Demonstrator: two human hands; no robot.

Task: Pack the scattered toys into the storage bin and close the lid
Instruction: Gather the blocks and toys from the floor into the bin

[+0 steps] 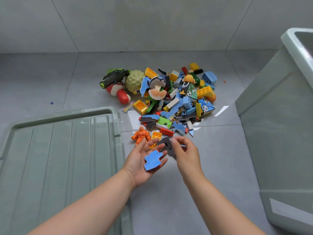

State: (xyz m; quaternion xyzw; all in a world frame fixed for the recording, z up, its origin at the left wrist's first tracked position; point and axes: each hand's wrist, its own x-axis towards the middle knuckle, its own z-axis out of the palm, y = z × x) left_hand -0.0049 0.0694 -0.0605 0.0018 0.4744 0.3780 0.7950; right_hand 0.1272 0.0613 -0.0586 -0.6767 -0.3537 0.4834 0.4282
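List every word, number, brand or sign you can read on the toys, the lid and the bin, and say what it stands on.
None can be read.
Orange figure: chest marks, too blurred to read.
Red and white toy: small red mark, too small to read.
Panda cube: faces only, no letters.
Lid and storage bin: no label shows.

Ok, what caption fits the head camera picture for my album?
Left hand carries a blue piece, right hand pinches a dark piece, near the toy pile.
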